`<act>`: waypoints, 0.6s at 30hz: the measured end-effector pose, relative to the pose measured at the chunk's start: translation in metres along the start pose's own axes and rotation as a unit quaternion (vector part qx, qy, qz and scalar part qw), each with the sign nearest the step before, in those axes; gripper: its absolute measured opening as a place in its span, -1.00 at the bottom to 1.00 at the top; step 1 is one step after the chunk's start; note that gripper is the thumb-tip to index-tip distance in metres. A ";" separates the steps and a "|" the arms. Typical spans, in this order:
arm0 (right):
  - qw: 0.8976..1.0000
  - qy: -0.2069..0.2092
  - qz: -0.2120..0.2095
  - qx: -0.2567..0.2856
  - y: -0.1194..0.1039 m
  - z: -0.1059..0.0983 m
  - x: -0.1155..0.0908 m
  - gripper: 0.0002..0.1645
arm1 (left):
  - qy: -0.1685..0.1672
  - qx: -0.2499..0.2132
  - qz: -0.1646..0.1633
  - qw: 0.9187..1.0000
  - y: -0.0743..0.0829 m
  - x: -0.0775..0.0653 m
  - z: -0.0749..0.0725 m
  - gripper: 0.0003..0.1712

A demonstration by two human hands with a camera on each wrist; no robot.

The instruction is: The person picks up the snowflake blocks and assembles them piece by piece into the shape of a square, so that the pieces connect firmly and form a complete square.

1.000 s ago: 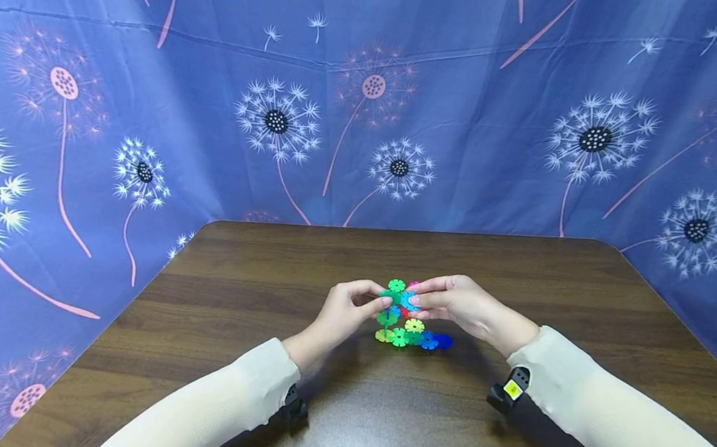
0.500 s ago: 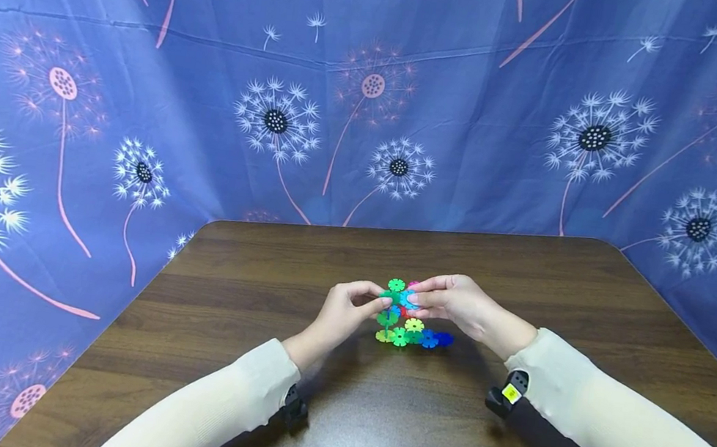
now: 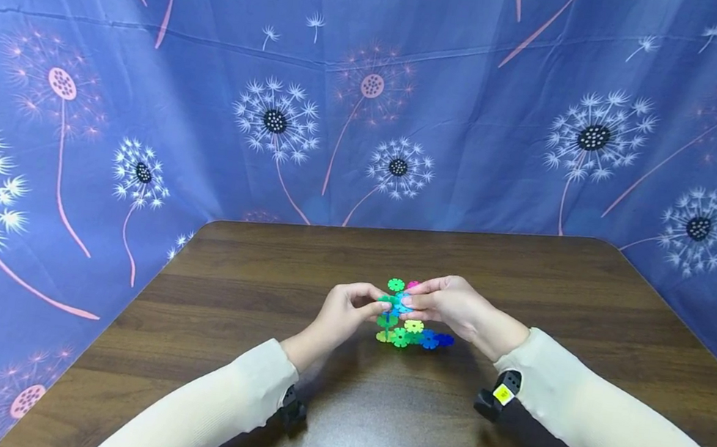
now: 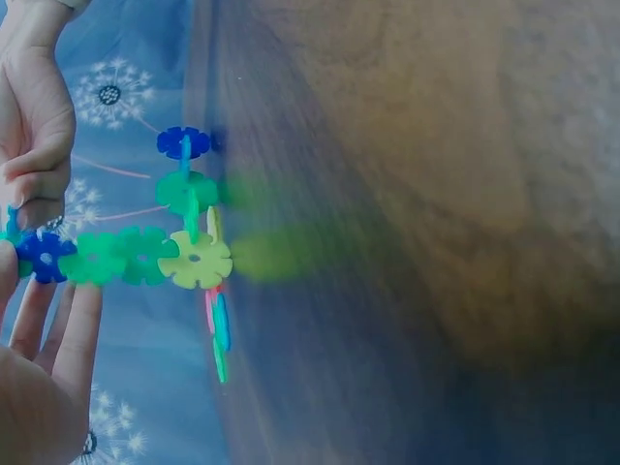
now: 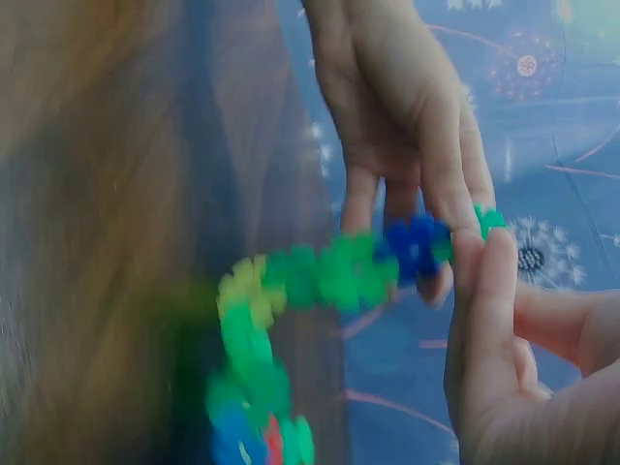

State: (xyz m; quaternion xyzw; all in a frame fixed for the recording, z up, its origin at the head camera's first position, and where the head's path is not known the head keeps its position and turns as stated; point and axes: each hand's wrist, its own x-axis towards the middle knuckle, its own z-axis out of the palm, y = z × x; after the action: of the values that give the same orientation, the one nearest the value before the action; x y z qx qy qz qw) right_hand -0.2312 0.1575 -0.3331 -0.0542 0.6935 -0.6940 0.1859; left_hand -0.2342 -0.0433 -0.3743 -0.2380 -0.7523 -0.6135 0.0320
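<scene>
An assembly of flower-shaped interlocking plastic discs (image 3: 400,337) stands on the table, with a bottom row running yellow, green and blue. From its left end a column rises, with a yellow disc (image 4: 196,259), green discs (image 4: 145,255) and a dark blue disc (image 4: 46,256). My left hand (image 3: 340,317) pinches the column's top near a green disc, thumb nearest the camera. Opposite it, my right hand (image 3: 457,312) pinches a light blue disc (image 3: 402,303) between thumb and fingers, right against the column's top. The fingertips hide part of where these discs meet.
Behind the hands, a bright green disc (image 3: 396,284) and a pink disc (image 3: 413,284) show. The brown wood-grain table (image 3: 262,257) ends at a blue dandelion-print cloth (image 3: 472,155). Both wrists wear small black cameras, one being the right camera (image 3: 498,396).
My right hand has shifted slightly left, bringing the light blue disc over to the column's top. The red disc behind has gone out of sight. My left hand stays nearly still.
</scene>
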 end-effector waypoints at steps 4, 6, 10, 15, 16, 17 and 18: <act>1.000 0.004 0.013 0.017 -0.001 0.002 0.000 -0.66 | -0.015 -0.009 0.002 1.000 0.001 0.001 -0.001 -0.88; 1.000 0.000 0.014 0.013 -0.001 0.001 0.000 -0.68 | -0.020 -0.009 0.002 1.000 0.000 0.001 -0.001 -0.88; 0.999 -0.016 -0.001 -0.034 -0.004 0.000 -0.002 -0.69 | -0.030 -0.014 -0.002 0.999 -0.001 -0.001 -0.003 -0.87; 0.992 0.012 -0.037 -0.124 -0.008 -0.006 -0.002 -0.69 | -0.036 -0.016 -0.006 0.999 -0.002 -0.001 -0.006 -0.86; 0.988 0.024 -0.048 -0.146 -0.010 -0.008 -0.002 -0.69 | -0.036 -0.010 -0.004 0.999 -0.002 0.000 -0.006 -0.86; 0.984 0.035 -0.057 -0.165 -0.010 -0.011 -0.001 -0.70 | -0.034 -0.003 -0.001 0.999 -0.002 0.000 -0.007 -0.86; 0.980 0.045 -0.066 -0.180 -0.011 -0.013 0.000 -0.71 | -0.033 0.003 0.002 0.999 -0.002 0.000 -0.008 -0.86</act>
State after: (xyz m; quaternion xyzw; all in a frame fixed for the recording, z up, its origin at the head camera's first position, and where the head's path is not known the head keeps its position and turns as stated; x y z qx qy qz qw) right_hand -0.2377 0.1694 -0.3226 -0.1011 0.8099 -0.5698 0.0959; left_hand -0.2372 -0.0505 -0.3739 -0.2595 -0.7545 -0.6028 0.0093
